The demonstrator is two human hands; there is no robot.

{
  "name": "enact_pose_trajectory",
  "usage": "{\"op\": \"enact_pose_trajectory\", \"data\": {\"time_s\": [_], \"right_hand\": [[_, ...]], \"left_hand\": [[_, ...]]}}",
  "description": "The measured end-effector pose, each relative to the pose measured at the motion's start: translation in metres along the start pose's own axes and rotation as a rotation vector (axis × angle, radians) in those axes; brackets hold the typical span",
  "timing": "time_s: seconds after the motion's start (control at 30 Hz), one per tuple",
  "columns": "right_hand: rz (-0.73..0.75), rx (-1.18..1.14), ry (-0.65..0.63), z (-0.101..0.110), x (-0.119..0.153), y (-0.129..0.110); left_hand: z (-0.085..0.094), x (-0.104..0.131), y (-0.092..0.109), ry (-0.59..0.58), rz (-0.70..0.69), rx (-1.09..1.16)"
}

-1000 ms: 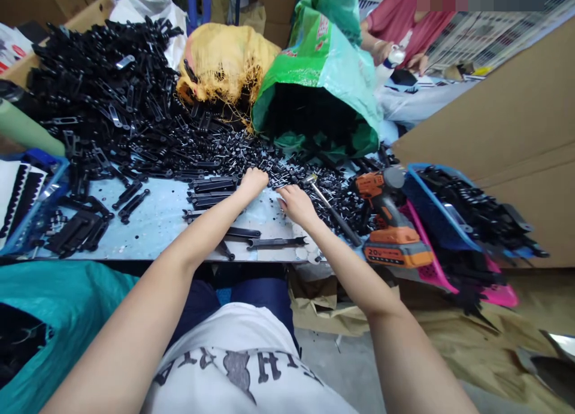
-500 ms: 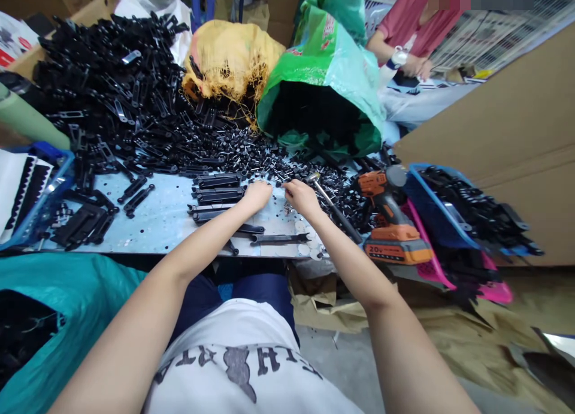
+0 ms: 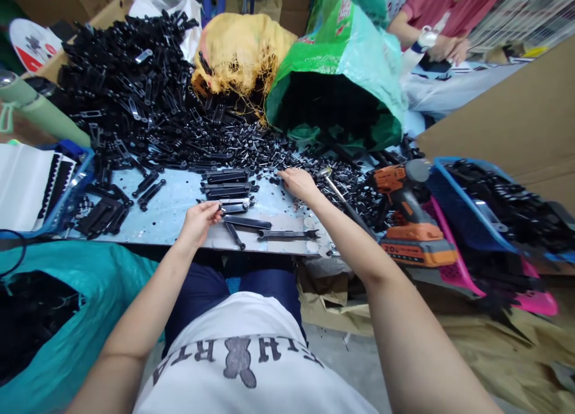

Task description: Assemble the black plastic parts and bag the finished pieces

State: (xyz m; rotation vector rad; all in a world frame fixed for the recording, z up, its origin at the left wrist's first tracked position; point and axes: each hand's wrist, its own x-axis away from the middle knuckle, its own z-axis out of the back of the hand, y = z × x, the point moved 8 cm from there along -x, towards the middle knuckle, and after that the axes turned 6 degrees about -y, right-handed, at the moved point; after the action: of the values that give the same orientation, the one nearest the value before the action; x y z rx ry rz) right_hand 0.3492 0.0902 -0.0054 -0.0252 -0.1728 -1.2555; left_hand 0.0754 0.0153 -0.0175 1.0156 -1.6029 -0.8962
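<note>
My left hand [image 3: 200, 222] is closed in a pinch at the left end of a slim black slotted bar [image 3: 234, 208], near the table's front edge. Just behind it lie stacked black bars [image 3: 228, 190]. A black open-ended piece [image 3: 288, 235] and a longer black bar [image 3: 247, 222] rest to the right of that hand. My right hand [image 3: 298, 184] reaches to the edge of a spread of small black-headed metal pins [image 3: 257, 149]. Its thumb and fingertips are pressed together, and whatever may be between them is too small to tell.
A hammer [image 3: 339, 193] and an orange cordless drill [image 3: 412, 213] lie on the right, before a blue basket [image 3: 471, 227]. Black parts [image 3: 121, 84] pile up at back left. Behind the pins stand a yellow sack [image 3: 247, 51] and a green bag [image 3: 371, 54]. Another person's hands [image 3: 449, 48] show beyond.
My left hand has moved left and toward me, from beside the pins to the end of a black bar. My right hand stays by the pins. The view has shifted slightly.
</note>
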Motion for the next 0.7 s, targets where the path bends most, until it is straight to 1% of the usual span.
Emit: {"op": "enact_pose_trajectory", "data": {"time_s": [0.07,0.13,0.2,0.27,0.33,0.43,0.5,0.6,0.63,0.67,0.7], "right_hand": [[0.043,-0.015,0.022,0.002,0.002,-0.004],[0.035,-0.103,0.093,0.010,0.009,-0.006],[0.031,-0.274,0.188,0.020,0.022,-0.011],[0.055,-0.484,0.273,0.030,0.040,-0.019],[0.107,-0.680,0.329,0.035,0.059,-0.033],[0.167,-0.891,0.349,0.032,0.084,-0.056],[0.178,-0.942,0.355,0.028,0.096,-0.068],[0.178,-0.886,0.432,0.026,0.108,-0.076],[0.174,-0.851,0.467,0.027,0.112,-0.077],[0.171,-0.818,0.498,0.028,0.115,-0.078],[0.173,-0.789,0.521,0.028,0.118,-0.080]], "left_hand": [[0.008,0.011,-0.018,-0.007,0.080,0.108],[0.007,0.014,-0.025,-0.007,0.090,0.131],[0.005,0.013,-0.024,0.001,0.053,0.099],[0.002,0.010,-0.017,-0.024,0.030,0.006],[-0.002,0.008,-0.012,-0.095,0.054,-0.116],[-0.005,0.004,-0.008,-0.203,0.121,-0.247],[-0.006,0.000,-0.005,-0.233,0.147,-0.288],[-0.009,-0.007,-0.005,-0.257,0.148,-0.395],[-0.010,-0.008,-0.004,-0.246,0.117,-0.461],[-0.011,-0.008,-0.002,-0.217,0.053,-0.545],[-0.012,-0.006,0.002,-0.173,-0.050,-0.645]]}}
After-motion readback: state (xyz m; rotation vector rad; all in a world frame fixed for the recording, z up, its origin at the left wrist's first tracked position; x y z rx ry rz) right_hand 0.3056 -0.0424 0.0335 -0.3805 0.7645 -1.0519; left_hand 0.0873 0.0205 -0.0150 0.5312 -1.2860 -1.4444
